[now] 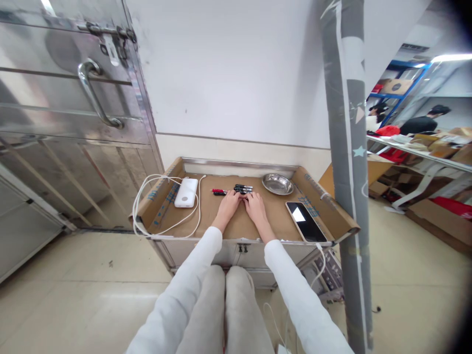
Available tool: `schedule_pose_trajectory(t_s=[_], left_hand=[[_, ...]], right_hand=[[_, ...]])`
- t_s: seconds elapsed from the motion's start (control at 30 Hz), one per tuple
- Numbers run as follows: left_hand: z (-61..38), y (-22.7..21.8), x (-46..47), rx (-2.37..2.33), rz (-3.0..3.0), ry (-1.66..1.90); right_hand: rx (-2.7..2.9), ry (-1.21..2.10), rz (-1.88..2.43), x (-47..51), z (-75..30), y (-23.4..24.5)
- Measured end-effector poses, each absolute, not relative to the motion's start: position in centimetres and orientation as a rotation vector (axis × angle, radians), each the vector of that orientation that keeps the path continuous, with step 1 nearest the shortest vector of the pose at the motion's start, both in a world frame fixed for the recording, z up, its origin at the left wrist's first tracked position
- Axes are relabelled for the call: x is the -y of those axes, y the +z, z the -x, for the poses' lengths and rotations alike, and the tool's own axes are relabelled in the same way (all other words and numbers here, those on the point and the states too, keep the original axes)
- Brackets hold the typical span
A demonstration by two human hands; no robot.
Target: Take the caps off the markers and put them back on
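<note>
My left hand (229, 202) and my right hand (254, 202) meet over the middle of a cardboard-lined tabletop (217, 177). Fingers on both are curled in and pinched close together. Whatever they pinch is too small and covered to make out. Just beyond the fingertips lie several dark pens (243, 187), side by side. A red pen (218, 191) lies by my left hand, with a dark pen (218, 193) alongside it. Part of these pens is hidden behind the left fingers.
A round metal dish (277, 184) stands at the back right, with a smartphone (306, 221) in front of it. On the left lie a white power bank (186, 192) and a looped white cable (137, 209). A tall wrapped pole (348, 147) stands right. Two people are in the background.
</note>
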State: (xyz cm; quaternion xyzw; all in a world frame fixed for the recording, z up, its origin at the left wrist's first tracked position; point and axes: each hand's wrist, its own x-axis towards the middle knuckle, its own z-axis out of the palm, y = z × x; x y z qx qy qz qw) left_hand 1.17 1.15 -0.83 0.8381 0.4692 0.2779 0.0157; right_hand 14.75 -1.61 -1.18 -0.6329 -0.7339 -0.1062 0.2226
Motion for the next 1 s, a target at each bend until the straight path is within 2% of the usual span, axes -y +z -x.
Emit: schedule_pose_trajectory(t_s=[0.47,0.63,0.8,1.0], left_hand=[[-1.1,-1.2,-1.3,-1.463,-2.694,0.883],[-0.9,-0.5,-0.7,-1.358,-2.76,0.837],[-0.9,-0.1,-0.3,-1.443,-2.754,0.802],[-0.5,-0.1,0.2,-1.592,-2.645,0.97]], right_hand=[[1.847,-0.244,1.843,1.9,-14.9,-1.1],[1.808,-0.33,1.875,2.5,-14.8,-0.8],[1.803,-0.392,1.881,2.9,-14.7,-0.4],[1.622,-0.344,1.885,3.2,-14.9,-0.2]])
